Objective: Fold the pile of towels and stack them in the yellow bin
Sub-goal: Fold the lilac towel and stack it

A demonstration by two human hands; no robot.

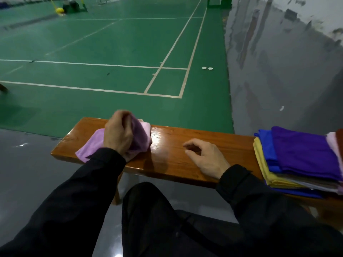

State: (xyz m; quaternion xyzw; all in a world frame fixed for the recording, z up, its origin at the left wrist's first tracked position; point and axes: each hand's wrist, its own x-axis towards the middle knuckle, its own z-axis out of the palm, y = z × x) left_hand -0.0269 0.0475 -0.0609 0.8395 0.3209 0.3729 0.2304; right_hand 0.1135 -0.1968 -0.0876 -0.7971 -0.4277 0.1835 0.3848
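My left hand (118,135) grips the pink towel (92,145) at the bench's (167,158) left end; my right hand (206,156) rests loosely curled and empty mid-bench. The towel looks light and limp, so I'd pinch its corners.

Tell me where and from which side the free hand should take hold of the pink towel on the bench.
Probably the flat near-left corner of the pink towel, which juts slightly past the bench edge. The left hand grips the bunched middle, so the right hand, resting empty, would have to cross over; pinching that overhanging corner from the near side looks easiest.
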